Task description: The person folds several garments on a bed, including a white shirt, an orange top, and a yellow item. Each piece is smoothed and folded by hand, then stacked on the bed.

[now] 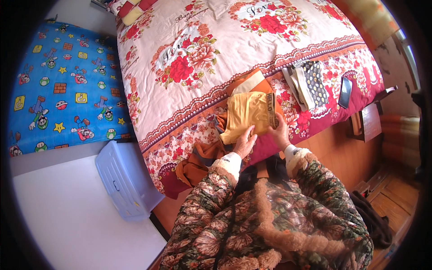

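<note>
A yellow knit garment [248, 113], which looks like underwear, lies folded on the bed's near side. Its dark waistband [271, 109] bears writing and faces right. My right hand [280, 134] grips the lower right corner by the waistband. On the garment's near edge rest the fingers of my left hand [245, 143]; whether they pinch the cloth is unclear. Beneath and behind the yellow piece shows an orange cloth with a cream band [251, 82], partly covered. A rumpled rust-and-grey garment [199, 162] lies beside my left forearm.
Folded white and patterned clothes [305, 86] and a smartphone [345, 91] lie to the right on the floral bedspread [216, 74]. A blue plastic storage box [123, 182] stands left of the bed, near a blue cartoon-print cover [67, 87]. Dark cloth [371, 219] lies at lower right.
</note>
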Tool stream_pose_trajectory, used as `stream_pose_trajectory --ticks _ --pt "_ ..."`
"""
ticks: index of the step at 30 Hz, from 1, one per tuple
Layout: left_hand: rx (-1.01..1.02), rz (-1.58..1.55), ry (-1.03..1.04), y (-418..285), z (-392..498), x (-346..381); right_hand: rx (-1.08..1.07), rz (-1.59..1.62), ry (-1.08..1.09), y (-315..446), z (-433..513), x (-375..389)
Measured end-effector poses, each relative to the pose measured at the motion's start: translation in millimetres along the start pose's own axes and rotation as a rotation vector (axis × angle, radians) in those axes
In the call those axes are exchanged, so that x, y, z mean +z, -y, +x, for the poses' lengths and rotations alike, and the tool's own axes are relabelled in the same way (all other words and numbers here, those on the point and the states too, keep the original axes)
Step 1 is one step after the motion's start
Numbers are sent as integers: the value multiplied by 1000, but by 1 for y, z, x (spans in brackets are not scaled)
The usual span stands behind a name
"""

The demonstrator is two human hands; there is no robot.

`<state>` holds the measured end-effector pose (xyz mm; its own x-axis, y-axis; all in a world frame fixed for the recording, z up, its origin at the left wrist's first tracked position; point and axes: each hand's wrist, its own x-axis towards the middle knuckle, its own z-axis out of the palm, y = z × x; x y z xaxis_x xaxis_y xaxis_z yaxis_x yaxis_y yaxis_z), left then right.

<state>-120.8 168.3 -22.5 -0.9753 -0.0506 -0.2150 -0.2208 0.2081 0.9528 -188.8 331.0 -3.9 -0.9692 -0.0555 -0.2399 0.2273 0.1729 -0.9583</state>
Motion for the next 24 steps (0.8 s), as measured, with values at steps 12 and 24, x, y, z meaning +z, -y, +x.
stream_pose_trajectory --ticks 12,24 --pt "-483 -1222 -240 -1 -23 -62 -388 -571 743 61 -24 76" --pt "-361 -607 -544 31 -22 -48 -381 -602 245 27 28 68"
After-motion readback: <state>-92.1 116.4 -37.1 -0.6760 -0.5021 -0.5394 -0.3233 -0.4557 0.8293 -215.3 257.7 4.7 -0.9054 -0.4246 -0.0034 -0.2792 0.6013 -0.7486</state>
